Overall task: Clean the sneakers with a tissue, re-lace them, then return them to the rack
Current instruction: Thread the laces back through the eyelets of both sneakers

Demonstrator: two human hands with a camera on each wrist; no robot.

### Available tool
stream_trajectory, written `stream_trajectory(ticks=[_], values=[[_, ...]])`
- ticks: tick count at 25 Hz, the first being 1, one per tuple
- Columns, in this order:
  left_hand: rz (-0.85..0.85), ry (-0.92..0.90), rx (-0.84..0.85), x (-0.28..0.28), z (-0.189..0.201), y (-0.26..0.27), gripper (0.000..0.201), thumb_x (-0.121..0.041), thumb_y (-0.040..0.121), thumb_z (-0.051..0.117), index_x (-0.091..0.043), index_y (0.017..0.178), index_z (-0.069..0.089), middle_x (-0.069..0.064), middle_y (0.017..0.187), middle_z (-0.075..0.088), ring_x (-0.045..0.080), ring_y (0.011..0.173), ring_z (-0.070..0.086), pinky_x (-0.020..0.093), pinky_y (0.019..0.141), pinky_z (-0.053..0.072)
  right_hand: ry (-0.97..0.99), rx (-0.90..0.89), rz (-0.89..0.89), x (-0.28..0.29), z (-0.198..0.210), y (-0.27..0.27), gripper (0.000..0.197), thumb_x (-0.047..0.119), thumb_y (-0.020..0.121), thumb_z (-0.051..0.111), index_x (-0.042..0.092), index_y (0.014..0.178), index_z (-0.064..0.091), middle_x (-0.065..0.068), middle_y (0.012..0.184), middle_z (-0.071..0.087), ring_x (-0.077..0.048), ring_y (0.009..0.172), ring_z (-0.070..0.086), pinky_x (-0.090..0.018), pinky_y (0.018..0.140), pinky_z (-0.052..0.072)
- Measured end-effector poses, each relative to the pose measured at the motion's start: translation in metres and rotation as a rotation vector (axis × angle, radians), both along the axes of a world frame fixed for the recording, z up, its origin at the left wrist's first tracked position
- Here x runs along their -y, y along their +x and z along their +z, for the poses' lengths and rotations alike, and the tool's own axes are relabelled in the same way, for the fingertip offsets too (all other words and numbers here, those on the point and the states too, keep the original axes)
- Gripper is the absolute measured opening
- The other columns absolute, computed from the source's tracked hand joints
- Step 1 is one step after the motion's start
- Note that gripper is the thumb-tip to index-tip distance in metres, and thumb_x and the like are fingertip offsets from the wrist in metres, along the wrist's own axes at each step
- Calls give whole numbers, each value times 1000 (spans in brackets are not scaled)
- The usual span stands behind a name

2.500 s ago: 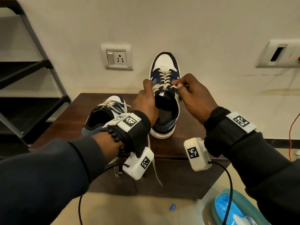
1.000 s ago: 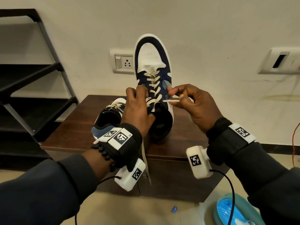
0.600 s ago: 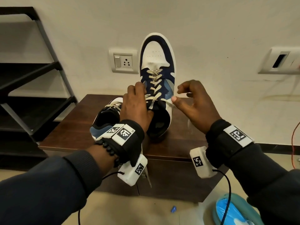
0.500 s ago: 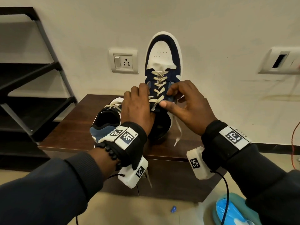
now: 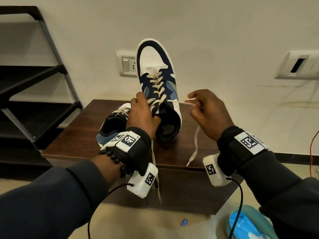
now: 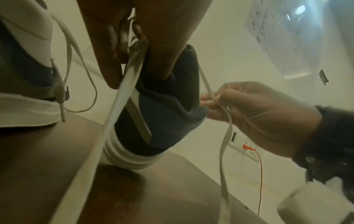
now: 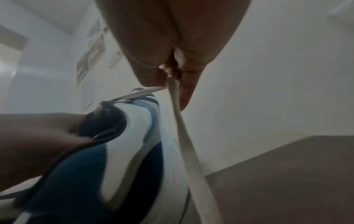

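Observation:
A navy and white sneaker [image 5: 155, 66] stands tipped up on its heel on the brown table [image 5: 77, 135], toe against the wall. My left hand [image 5: 141, 114] grips its tongue and collar from the left, thumb inside the opening. One lace end runs down under that hand [image 6: 122, 94]. My right hand [image 5: 205, 109] is to the right of the sneaker and pinches the other lace end [image 5: 177, 102], drawn taut from the top eyelet. The lace's loose tail [image 5: 194, 147] hangs below my fingers. The second sneaker [image 5: 112, 123] lies on the table behind my left wrist.
A black shelf rack [image 5: 34, 83] stands at the left beside the table. A wall socket [image 5: 127, 65] is behind the sneaker and a wall box [image 5: 298, 66] at the right. A blue slipper [image 5: 245, 225] lies on the floor, with an orange cable [image 5: 310, 152] near it.
My right hand has moved from the eyelets out to the right, pulling the lace taut. The left hand keeps its grip and the sneaker stays tipped up.

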State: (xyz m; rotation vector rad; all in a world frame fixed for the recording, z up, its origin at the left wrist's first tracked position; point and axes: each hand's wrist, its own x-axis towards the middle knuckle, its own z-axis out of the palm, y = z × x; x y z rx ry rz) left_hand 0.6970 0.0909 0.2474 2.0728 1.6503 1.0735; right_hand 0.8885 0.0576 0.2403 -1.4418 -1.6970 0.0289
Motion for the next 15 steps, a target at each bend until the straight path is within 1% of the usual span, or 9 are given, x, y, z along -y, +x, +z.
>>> stream_trajectory(ticks=[1, 2, 3, 4, 6, 8, 10, 13, 15], values=[[-3, 3, 9, -1, 0, 0, 53, -9, 76, 70, -4, 119, 39, 16, 122, 48, 35, 108, 52, 35, 88, 43, 0, -44, -82, -2, -3, 9, 11, 9, 85, 53, 16, 92, 55, 0, 105, 60, -14, 93, 58, -39, 85, 50], [-10, 9, 11, -1, 0, 0, 53, -8, 76, 70, -5, 119, 39, 16, 122, 48, 35, 108, 52, 35, 89, 44, -10, -96, -130, -3, -4, 15, 8, 9, 83, 54, 16, 86, 52, 0, 103, 61, -16, 93, 58, -42, 84, 50], [-14, 13, 7, -1, 0, 0, 53, -8, 77, 70, -5, 119, 39, 16, 122, 48, 35, 108, 53, 36, 89, 44, -25, -142, -125, -3, -4, 18, 8, 10, 83, 56, 15, 87, 51, 1, 103, 61, -15, 95, 58, -41, 85, 50], [-14, 11, 3, -1, 0, 1, 52, -7, 77, 70, -6, 119, 39, 15, 123, 47, 35, 109, 53, 36, 89, 44, -26, -151, -84, -2, -2, 16, 10, 15, 84, 57, 16, 93, 51, 3, 105, 59, -13, 98, 57, -38, 87, 50], [-10, 5, 3, -1, -1, 3, 52, -6, 78, 69, -6, 119, 38, 15, 124, 46, 35, 109, 53, 34, 87, 44, 31, -61, 38, 3, 4, 0, 21, 27, 88, 59, 20, 107, 53, 5, 111, 53, -11, 103, 52, -28, 88, 47], [-13, 3, 5, 0, -1, 6, 51, -7, 78, 70, -6, 119, 39, 15, 125, 46, 34, 109, 52, 30, 83, 42, 44, 52, 135, 7, 9, -20, 24, 29, 90, 60, 19, 112, 56, 3, 112, 52, -10, 102, 50, -19, 85, 43], [-13, -5, 10, 0, 0, 5, 52, -9, 78, 70, -5, 118, 39, 14, 124, 46, 32, 108, 53, 26, 79, 39, 24, 80, 163, 8, 11, -31, 19, 23, 89, 61, 17, 107, 58, 2, 107, 54, -9, 97, 51, -14, 80, 44], [-6, -19, -14, 1, 1, 3, 51, -12, 77, 72, -5, 117, 41, 14, 123, 47, 29, 107, 52, 25, 78, 37, -1, 12, 159, 10, 14, -31, 6, 17, 90, 60, 17, 94, 57, 1, 95, 57, -12, 88, 52, -17, 76, 45], [2, -29, -53, 1, 1, 1, 51, -13, 77, 73, -4, 117, 43, 14, 123, 47, 28, 109, 51, 24, 79, 36, -17, -6, 143, 10, 14, -30, 3, 17, 91, 58, 17, 92, 56, 2, 91, 58, -11, 84, 53, -13, 72, 43]])
